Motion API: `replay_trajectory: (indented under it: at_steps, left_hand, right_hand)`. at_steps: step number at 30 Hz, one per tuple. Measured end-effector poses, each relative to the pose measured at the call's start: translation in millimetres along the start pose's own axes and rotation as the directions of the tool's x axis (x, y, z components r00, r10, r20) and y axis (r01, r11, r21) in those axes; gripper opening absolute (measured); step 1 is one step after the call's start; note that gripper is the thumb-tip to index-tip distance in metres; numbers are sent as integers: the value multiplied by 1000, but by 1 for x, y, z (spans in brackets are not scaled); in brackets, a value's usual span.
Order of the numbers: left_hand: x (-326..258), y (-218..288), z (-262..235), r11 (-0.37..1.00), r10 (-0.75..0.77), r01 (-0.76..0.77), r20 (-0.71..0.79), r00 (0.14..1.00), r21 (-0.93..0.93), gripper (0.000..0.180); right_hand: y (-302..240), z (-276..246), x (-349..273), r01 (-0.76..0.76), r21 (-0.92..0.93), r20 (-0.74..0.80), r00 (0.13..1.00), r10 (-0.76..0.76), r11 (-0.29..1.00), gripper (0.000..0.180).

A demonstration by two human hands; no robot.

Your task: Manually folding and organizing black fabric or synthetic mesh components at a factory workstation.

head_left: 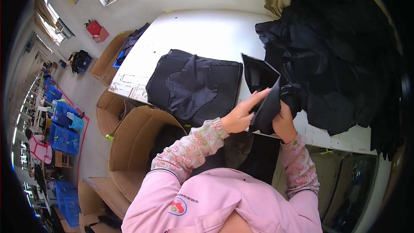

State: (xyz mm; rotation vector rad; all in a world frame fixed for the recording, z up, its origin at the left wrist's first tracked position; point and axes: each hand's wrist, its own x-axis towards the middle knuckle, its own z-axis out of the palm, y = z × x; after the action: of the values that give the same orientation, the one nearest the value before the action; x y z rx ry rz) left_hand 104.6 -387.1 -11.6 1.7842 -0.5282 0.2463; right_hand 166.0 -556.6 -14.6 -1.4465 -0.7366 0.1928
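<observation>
Both hands hold a folded piece of stiff black fabric above the front edge of the white table, its upper end spread into a V. My left hand grips it from the left, with fingers lying along the cloth. On the other side my right hand is closed round the lower right edge, its fingers partly hidden by the fabric. Flat on the table to the left lies a stack of black fabric pieces, with a thinner crumpled black piece on top. A large heap of black cloth rises on the right, close beyond my right hand.
The white table stands against a wall under a window. Open cardboard boxes crowd its left side, one holding dark material. Farther left, blue plastic crates line a long aisle. Glass-fronted shelving sits below the table's right end.
</observation>
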Motion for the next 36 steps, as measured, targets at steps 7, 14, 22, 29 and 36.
replay_trajectory:
  at_steps: [7,14,22,29,36]
  left_hand:
    - [2,9,-26,499,-404,124,-103,909,-858,33]
    - [-4,24,4,613,116,594,803,585,-521,52]
    - [-5,36,-19,538,-341,393,233,911,-746,46]
    - [13,43,0,605,-424,177,-125,897,-776,28]
    - [-4,27,-62,405,-182,-50,-135,974,-913,26]
  right_hand:
    - [-69,-54,20,165,-396,-194,946,-258,903,11]
    - [-41,-64,68,479,-715,275,862,-425,509,14]
    - [-123,-72,37,98,-350,8,995,-102,931,20]
    - [-101,-17,11,383,-752,195,907,-374,537,26]
    - [-93,-62,13,368,-649,211,928,-308,666,24]
